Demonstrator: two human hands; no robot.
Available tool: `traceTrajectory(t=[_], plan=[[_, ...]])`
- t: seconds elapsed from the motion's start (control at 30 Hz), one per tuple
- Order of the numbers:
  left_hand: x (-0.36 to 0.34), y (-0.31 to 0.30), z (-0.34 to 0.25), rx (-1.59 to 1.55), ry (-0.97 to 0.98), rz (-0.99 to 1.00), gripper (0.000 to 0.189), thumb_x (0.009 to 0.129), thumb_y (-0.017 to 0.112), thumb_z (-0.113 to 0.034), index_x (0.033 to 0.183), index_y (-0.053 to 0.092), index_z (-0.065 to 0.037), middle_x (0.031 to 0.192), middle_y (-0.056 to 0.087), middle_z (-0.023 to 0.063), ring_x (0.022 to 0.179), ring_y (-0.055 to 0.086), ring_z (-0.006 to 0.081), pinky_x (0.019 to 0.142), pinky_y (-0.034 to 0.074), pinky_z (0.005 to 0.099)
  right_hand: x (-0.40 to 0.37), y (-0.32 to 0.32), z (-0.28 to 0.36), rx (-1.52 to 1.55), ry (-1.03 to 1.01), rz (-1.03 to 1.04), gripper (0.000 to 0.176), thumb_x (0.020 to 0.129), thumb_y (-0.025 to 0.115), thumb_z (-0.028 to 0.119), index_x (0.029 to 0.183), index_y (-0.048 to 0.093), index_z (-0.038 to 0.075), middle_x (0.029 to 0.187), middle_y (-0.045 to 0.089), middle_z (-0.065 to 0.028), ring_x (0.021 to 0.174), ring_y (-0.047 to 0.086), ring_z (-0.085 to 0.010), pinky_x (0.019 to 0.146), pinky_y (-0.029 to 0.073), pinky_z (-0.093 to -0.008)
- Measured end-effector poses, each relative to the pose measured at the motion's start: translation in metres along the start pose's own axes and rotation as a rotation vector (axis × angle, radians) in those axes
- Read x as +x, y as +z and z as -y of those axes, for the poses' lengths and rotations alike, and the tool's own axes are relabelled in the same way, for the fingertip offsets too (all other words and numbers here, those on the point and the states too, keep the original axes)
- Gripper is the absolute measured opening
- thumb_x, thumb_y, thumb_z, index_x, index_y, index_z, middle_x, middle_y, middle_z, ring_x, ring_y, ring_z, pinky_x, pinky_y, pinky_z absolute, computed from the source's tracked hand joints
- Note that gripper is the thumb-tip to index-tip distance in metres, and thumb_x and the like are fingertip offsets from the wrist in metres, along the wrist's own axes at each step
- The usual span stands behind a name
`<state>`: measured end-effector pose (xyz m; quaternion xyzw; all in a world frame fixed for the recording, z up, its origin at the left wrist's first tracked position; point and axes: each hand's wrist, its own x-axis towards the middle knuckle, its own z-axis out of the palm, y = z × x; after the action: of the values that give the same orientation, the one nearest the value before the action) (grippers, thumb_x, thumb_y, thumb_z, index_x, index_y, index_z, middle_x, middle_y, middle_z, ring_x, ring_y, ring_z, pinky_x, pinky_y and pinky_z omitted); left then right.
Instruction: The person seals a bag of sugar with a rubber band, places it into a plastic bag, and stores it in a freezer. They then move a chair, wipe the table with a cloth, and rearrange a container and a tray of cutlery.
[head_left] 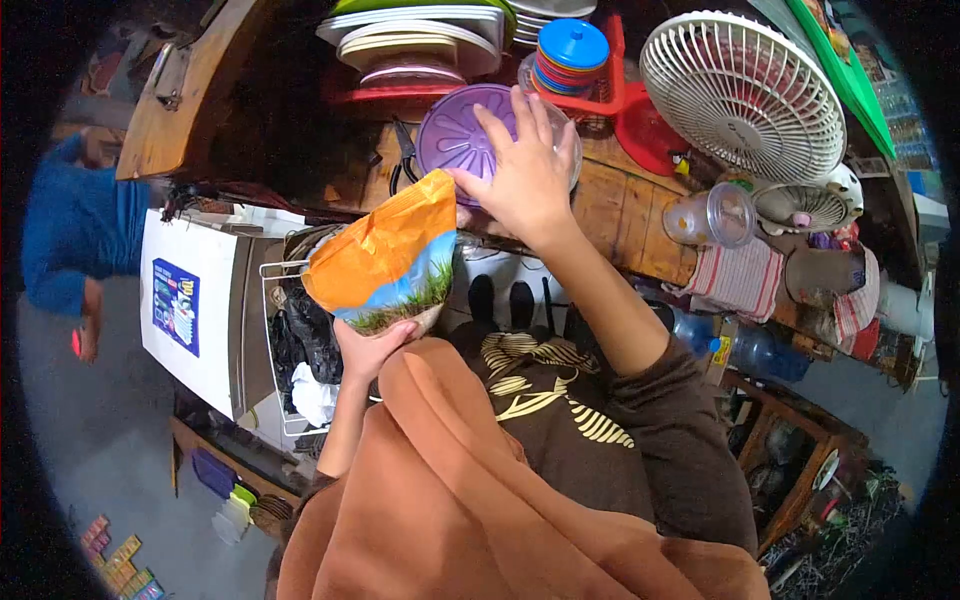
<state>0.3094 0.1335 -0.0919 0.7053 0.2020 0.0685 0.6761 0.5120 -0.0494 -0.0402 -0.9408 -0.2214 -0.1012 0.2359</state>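
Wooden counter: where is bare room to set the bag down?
Room for the orange bag in the left hand: bare counter between the purple lid under the right hand and the clear cup. Behind, plates, red basket and fan crowd it.

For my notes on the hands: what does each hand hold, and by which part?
The left hand holds the orange bag by its lower end. The right hand rests spread on the purple lid; a grip there cannot be told.
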Motion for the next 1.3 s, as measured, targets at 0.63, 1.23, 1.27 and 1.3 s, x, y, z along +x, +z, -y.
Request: traceTrajectory(t=[0.63,1.23,1.27,1.3], plan=[[0.030,0.014,0.000,0.041,-0.091,0.118,0.057,0.054,0.078,-0.002,0.102,0.049,0.005,0.095,0.057,0.0098,0.087,0.056,0.0163,0.074,0.048,0.0288,-0.037,-0.068,-0.060,-0.354,0.306,0.071,0.078,0.063,0.059,0.060,0.124,0.043,0.013,0.133,0.030,-0.0199,0.126,0.025,-0.0300,0.098,0.011,-0.0601],[0.040,0.057,-0.035,-0.006,-0.354,0.454,0.046,0.059,0.076,-0.001,0.097,0.052,0.006,0.092,0.059,0.0099,0.088,0.058,0.0176,0.076,0.049,0.0310,-0.054,-0.069,-0.058,0.084,0.144,-0.292,0.056,0.074,0.059,0.042,0.119,0.048,0.011,0.129,0.036,-0.0199,0.119,0.036,-0.0326,0.099,0.015,-0.0529],[0.042,0.063,-0.036,-0.067,-0.346,0.439,0.047,0.058,0.077,-0.003,0.098,0.052,0.004,0.093,0.060,0.0087,0.089,0.057,0.0163,0.076,0.049,0.0309,-0.061,-0.086,-0.054,0.222,0.109,-0.264,0.056,0.075,0.058,0.041,0.121,0.046,0.011,0.128,0.037,-0.0194,0.118,0.037,-0.0321,0.101,0.018,-0.0479],[0.047,0.064,-0.016,0.051,0.015,0.542,0.056,0.055,0.080,-0.009,0.102,0.052,0.001,0.094,0.061,0.0061,0.089,0.057,0.0150,0.078,0.047,0.0310,-0.069,-0.099,-0.048,0.535,0.052,-0.236,0.051,0.076,0.057,0.039,0.116,0.051,0.008,0.125,0.040,-0.0198,0.117,0.038,-0.0324,0.100,0.022,-0.0439]])
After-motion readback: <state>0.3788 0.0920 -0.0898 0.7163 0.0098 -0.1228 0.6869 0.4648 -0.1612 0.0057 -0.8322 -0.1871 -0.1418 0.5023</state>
